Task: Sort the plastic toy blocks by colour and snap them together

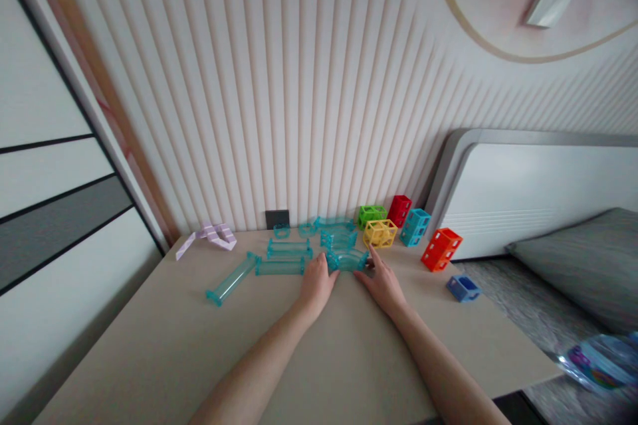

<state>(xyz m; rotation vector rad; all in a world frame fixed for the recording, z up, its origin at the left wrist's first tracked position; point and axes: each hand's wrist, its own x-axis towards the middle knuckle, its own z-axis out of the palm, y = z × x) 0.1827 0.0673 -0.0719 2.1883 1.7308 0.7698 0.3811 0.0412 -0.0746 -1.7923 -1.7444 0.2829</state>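
Note:
A curved, see-through teal tube piece (349, 261) lies on the table between my two hands. My left hand (317, 279) is closed at its left end, with the fingertips partly hidden. At the right end, my right hand (383, 281) grips it, thumb in front and fingers behind. Straight teal tubes (282, 267) lie left of my left hand, and another straight tube (232, 280) slants toward the front left. Behind the curved piece are more teal pieces (339, 240). A yellow open-frame block (379, 234) stands just beyond my right fingertips.
Green (371, 215), red (399, 211), light-blue (415, 227), orange (441, 250) and blue (463, 288) frame blocks stand at the right. A lilac folded strip (212, 237) lies at the back left. The ribbed wall (279, 80) borders the table (164, 345); a plastic bottle (601, 360) is beyond its right edge.

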